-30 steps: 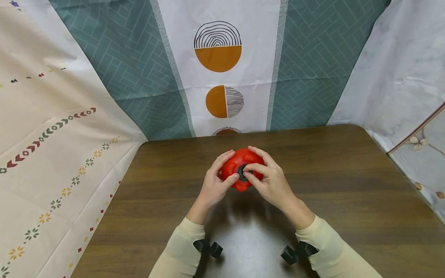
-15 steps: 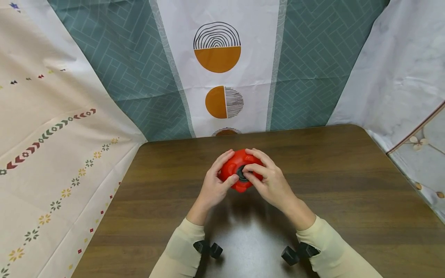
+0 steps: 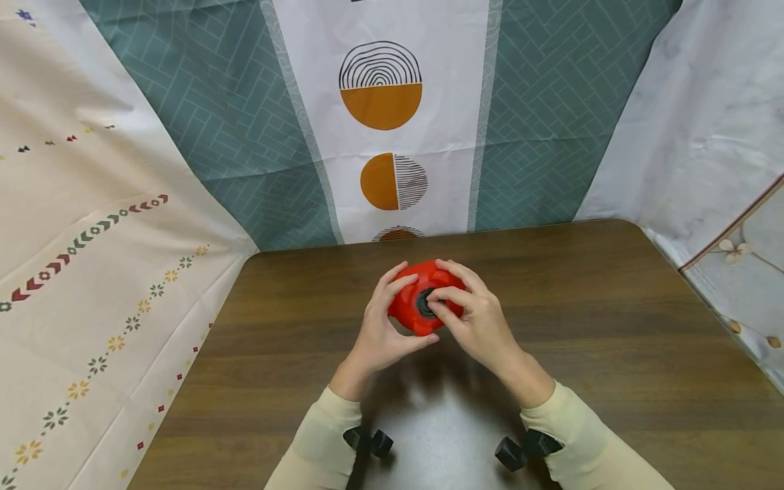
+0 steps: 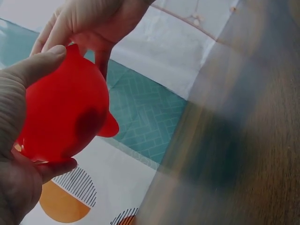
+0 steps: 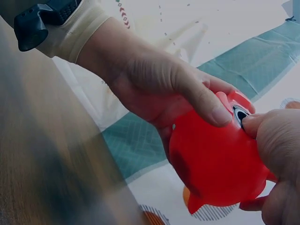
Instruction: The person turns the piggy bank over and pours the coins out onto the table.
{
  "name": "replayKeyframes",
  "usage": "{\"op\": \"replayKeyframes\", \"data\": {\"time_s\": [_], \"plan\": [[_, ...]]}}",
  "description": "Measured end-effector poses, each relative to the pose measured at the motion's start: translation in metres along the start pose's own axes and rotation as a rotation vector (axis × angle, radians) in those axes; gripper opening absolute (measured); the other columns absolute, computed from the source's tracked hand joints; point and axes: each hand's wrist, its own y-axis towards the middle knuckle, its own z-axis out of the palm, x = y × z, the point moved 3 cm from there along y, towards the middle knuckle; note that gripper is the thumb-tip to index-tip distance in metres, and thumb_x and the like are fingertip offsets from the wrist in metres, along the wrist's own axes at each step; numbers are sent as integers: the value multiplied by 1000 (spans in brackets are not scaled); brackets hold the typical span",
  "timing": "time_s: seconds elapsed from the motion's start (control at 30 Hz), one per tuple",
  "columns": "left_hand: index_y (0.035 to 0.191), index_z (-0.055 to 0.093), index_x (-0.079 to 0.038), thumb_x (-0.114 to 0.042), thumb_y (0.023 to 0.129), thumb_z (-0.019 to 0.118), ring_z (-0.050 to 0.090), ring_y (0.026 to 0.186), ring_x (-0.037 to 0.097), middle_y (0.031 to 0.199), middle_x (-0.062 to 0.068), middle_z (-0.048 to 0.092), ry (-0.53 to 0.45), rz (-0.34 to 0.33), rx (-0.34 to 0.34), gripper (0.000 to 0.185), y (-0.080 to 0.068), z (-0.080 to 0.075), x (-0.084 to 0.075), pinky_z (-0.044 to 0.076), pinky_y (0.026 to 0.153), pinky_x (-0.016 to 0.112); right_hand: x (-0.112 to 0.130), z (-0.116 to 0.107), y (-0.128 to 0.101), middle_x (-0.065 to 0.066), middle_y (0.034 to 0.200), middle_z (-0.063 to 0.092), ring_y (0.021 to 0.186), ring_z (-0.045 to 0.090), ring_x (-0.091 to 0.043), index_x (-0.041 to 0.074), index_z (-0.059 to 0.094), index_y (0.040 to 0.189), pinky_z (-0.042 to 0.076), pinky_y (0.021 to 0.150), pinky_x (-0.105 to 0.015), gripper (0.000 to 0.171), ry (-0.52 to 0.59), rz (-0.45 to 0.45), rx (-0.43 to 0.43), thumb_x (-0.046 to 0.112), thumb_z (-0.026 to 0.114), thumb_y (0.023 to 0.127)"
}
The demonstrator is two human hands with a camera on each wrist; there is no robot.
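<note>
In the head view a red, rounded piggy bank (image 3: 407, 307) is held above the table, its underside with stubby feet facing me. A dark round stopper (image 3: 422, 303) sits in the middle of that underside. My left hand (image 3: 381, 340) grips the piggy bank, fingers over its left side and thumb under the lower edge. Thumb and index finger of my right hand (image 3: 484, 325) pinch at the stopper, while its other fingers reach over the top right. In the right wrist view the stopper (image 5: 240, 114) shows a pale ring, partly covered by fingertips. The red body (image 4: 70, 108) looks smooth and glossy.
A brown wooden table (image 3: 294, 306) lies beneath, with a bright glare spot near the front. A green and white patterned cloth (image 3: 533, 136) hangs behind it, and printed light cloths (image 3: 122, 272) hang at both sides. Black wrist devices (image 3: 511, 452) sit by the cuffs.
My left thumb has moved from beside the stopper down to the piggy bank's lower edge, and the left fingers have shifted over its side. The piggy bank has turned slightly; the right hand stays at the stopper.
</note>
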Motion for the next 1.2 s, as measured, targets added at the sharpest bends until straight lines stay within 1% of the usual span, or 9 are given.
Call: {"op": "replayKeyframes", "data": {"time_s": [0.17,0.27,0.33,0.6,0.8,0.87,1.03,1.1,1.2], "plan": [[135,46,-15,-17,65,88,42,130,24,148,10,36,43,38,-21,82,0,-1,0,50,94,37,-1,0,-1,-9,135,53,126,46,-26,11,74,89,55,84,-44,16,15,21,-1,1,78,77],[134,47,-13,-18,64,88,44,129,25,146,12,38,70,63,-23,81,0,-1,-2,51,93,37,-2,-1,-1,-8,135,53,124,46,-26,14,74,88,55,84,-44,15,21,36,8,4,79,77],[134,46,-13,-18,65,87,46,128,25,146,12,39,66,72,-16,80,0,-1,-1,51,93,37,-1,-2,0,-7,135,53,124,46,-25,15,75,88,55,84,-44,15,18,41,12,5,79,77],[133,45,-11,-16,65,84,47,126,26,146,12,39,29,79,1,79,0,0,1,51,93,38,-1,-2,-1,-8,135,53,123,46,-25,14,75,88,55,83,-43,12,31,56,36,8,78,79],[132,45,-9,-10,62,86,47,125,27,145,15,40,22,61,5,81,0,-1,-1,51,92,39,-1,0,-1,-7,136,52,125,44,-24,14,75,89,55,85,-43,13,31,48,51,7,78,79],[131,45,-6,-7,61,86,48,124,30,143,18,41,17,57,5,81,0,-1,-4,52,91,40,-1,1,-1,-7,137,52,125,44,-25,13,74,90,55,85,-43,14,31,45,55,6,78,79],[126,46,2,0,61,84,49,121,35,139,26,42,-6,60,8,75,5,-7,-27,52,90,41,0,2,-1,-7,137,52,126,43,-24,13,74,90,55,85,-43,15,31,33,56,4,78,79],[125,46,3,2,61,83,49,121,35,138,26,42,-12,56,11,73,7,-9,-35,52,90,41,-1,2,-2,-7,137,51,127,43,-24,12,74,90,54,86,-43,14,30,29,59,3,78,79],[124,47,4,3,62,83,49,121,35,138,26,42,-19,43,20,72,7,-10,-37,52,90,41,-2,3,-2,-8,137,51,127,43,-25,10,73,90,54,87,-43,14,28,19,65,2,77,79]]}}
